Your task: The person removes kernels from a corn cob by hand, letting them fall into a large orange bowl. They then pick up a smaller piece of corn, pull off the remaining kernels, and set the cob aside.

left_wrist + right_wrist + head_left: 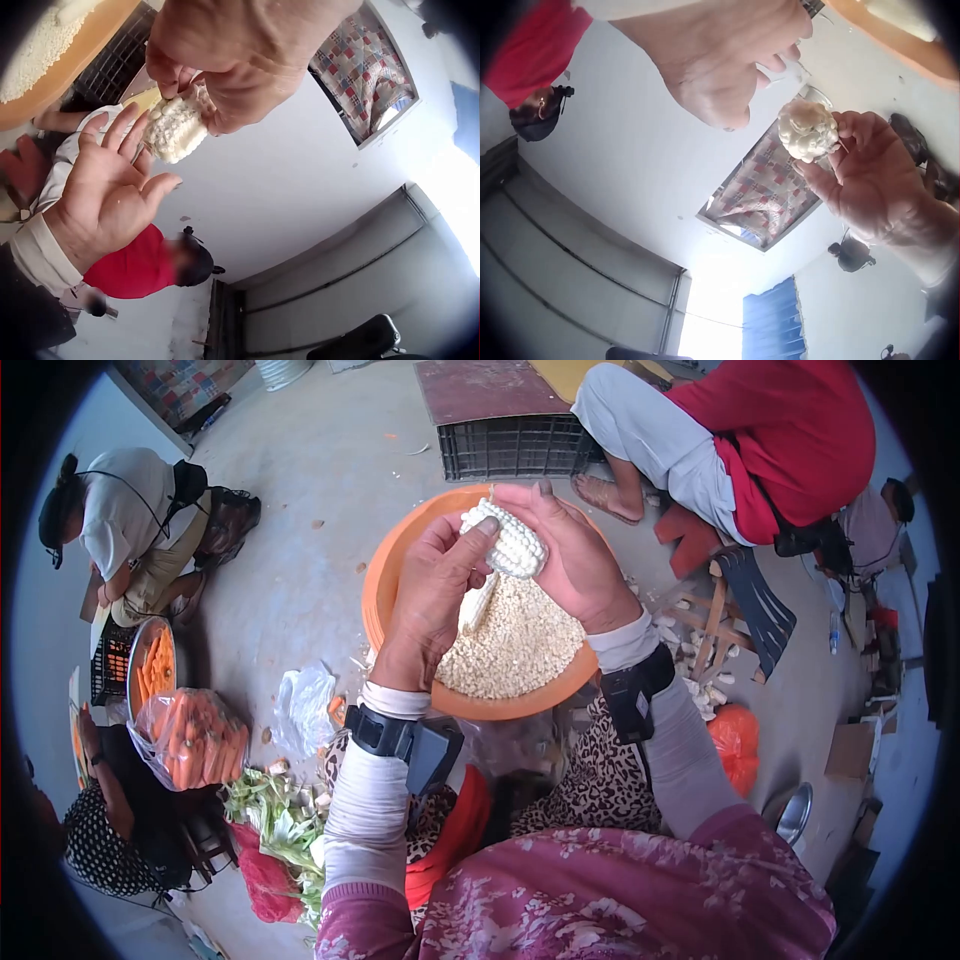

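Observation:
A short white corn cob (512, 548), still bearing rows of kernels, is held above the orange basin. My left hand (440, 585) pinches it between thumb and fingers; in the left wrist view the cob (176, 126) has a ragged, partly bare face. Alongside it is my right hand (575, 565), palm toward the cob, its fingers extended and spread in the left wrist view. Below both hands, the orange basin (380, 585) holds a broad heap of loose pale kernels (520, 645). Another cob (476, 607) lies on the kernels, partly covered by my left hand.
Stripped cobs (705, 695) litter the floor at right beside a low wooden stool frame (712, 625) and an orange plastic bag (735, 745). Corn husks (275, 810) and a bag of carrots (195, 740) lie at left. Other people sit nearby; a black crate (515, 450) stands ahead.

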The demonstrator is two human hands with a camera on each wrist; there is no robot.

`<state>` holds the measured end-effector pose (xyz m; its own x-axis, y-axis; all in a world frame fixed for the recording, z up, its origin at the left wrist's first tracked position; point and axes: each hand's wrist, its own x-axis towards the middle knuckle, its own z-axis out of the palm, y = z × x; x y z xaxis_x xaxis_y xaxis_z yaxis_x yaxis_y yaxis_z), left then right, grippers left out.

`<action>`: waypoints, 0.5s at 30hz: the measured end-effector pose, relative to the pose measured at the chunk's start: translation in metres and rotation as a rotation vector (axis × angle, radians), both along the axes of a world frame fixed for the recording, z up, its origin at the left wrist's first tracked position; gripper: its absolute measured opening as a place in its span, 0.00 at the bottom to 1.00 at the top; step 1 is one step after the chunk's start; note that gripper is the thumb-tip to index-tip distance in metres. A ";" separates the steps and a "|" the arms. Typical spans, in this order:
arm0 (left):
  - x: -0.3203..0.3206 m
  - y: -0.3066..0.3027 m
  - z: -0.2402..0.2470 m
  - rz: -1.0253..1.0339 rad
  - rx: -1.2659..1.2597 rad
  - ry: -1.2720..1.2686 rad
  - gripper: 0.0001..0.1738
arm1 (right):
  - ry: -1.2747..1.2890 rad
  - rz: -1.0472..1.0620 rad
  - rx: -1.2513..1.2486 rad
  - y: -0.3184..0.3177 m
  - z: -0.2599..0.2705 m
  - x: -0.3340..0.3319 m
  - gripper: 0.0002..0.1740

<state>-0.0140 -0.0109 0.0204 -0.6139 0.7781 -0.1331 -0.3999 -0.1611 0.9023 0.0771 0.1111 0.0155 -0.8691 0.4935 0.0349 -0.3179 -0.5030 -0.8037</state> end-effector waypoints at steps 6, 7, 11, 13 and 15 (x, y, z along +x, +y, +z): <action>0.010 0.005 -0.002 0.111 0.048 -0.043 0.15 | 0.071 0.076 -0.052 -0.004 0.002 -0.003 0.19; 0.010 0.006 -0.002 0.128 0.083 -0.066 0.16 | 0.072 0.074 -0.052 -0.005 0.004 -0.003 0.19; 0.005 -0.002 0.000 0.021 -0.047 -0.032 0.19 | 0.066 -0.063 -0.096 -0.006 0.007 -0.002 0.18; 0.005 -0.002 0.000 -0.091 -0.158 -0.054 0.22 | 0.070 -0.083 -0.086 -0.006 0.006 -0.002 0.19; 0.011 0.000 0.001 -0.094 -0.186 0.016 0.21 | 0.043 -0.102 0.008 -0.007 0.004 -0.001 0.19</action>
